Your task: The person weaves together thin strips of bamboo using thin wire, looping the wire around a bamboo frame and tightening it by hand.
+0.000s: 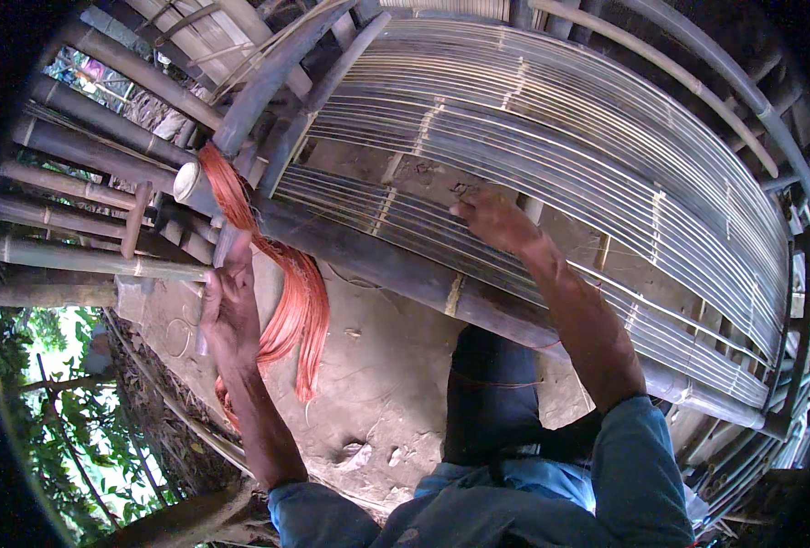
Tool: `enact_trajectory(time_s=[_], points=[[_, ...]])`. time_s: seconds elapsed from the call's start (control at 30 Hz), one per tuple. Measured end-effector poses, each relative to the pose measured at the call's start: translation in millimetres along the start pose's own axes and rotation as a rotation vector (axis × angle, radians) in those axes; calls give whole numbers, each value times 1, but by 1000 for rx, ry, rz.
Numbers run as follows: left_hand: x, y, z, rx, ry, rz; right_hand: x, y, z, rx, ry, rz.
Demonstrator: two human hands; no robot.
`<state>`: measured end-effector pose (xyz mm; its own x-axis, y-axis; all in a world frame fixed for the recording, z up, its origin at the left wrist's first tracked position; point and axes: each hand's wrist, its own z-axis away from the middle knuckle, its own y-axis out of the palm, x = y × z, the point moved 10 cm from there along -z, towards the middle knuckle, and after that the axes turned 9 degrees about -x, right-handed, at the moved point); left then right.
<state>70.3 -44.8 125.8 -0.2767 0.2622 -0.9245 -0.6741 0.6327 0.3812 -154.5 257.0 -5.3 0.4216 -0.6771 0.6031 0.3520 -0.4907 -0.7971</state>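
Note:
My left hand (229, 306) is raised beside a hanging bundle of orange-red strands (300, 315), near the end of a bamboo pole. Its fingers are curled around a narrow greyish thing that I cannot make out. The bundle is draped over the frame by a pale round pole end (185, 182) and hangs down in loose tails. Over the slatted bamboo panel (551, 128), my right hand (501, 222) reaches out with its fingers drawn together. What they pinch, if anything, is too small to tell. A thick dark bamboo beam (396, 269) runs below that hand.
Stacked bamboo poles (85, 192) jut in from the left. A curved pole (725, 64) crosses the upper right. Bare earth (377, 365) lies beneath the beam, with a crumpled pale scrap (354, 455) on it. Green leaves (67, 429) show at the lower left.

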Motion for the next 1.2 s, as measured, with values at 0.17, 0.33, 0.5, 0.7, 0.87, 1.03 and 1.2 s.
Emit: enact_trajectory(time_s=[0.17,0.33,0.5,0.7,0.87,1.03,1.2], points=[[-13,-56,-57,63,-152,40,1,9,14,-115,-104,55],[36,-119,-99,-184,-108,33,26,-15,17,-251,-286,-11],[84,-222,-53,-3,-254,-818,-16,-94,94,-460,-224,-105],[131,-179,25,151,344,-1285,-173,-210,276,-808,253,90],[135,111,189,557,597,-987,-246,-254,406,-919,577,17],[117,222,231,552,734,-915,-268,-301,455,-1031,355,484],[157,299,260,741,746,-1010,-350,-339,557,-1056,649,404]])
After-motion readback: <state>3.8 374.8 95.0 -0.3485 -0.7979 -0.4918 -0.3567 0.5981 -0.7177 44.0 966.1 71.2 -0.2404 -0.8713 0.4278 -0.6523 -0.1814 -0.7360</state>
